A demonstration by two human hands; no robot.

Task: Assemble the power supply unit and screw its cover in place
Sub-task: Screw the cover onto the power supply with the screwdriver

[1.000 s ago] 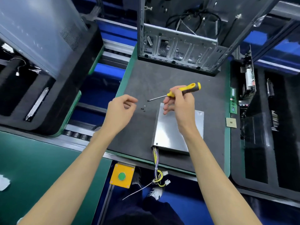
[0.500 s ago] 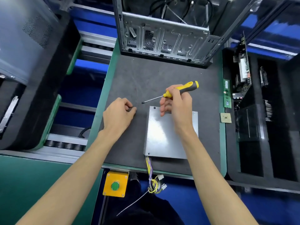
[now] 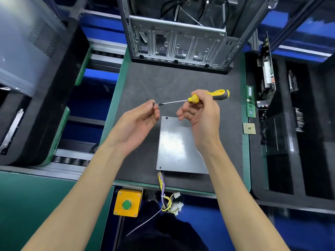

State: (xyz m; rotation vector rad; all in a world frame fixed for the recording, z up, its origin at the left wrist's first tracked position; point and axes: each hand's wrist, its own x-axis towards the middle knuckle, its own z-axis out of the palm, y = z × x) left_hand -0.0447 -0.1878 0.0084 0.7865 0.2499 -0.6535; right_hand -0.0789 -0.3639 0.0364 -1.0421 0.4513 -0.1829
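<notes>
L hand (image 3: 137,122) pinches a small dark screw (image 3: 153,104) at its fingertips, right at the tip of the screwdriver (image 3: 199,97) gripped in R hand (image 3: 201,116). PSU (image 3: 179,147), cover on, lies flat on dark surface (image 3: 145,84) below both hands, wires (image 3: 163,192) hanging off near edge.

The flat grey sheet-metal cover of the power supply (image 3: 178,144) is smooth with a dull sheen and one bright glare patch. It lies on a matt, slightly grainy dark grey mat (image 3: 163,84). The yellow-and-grey screwdriver (image 3: 208,96) has a glossy plastic handle and a polished steel shaft. The bare stamped-metal computer case (image 3: 181,44) looks satin. The yellow button box (image 3: 127,203) is smooth plastic.
</notes>
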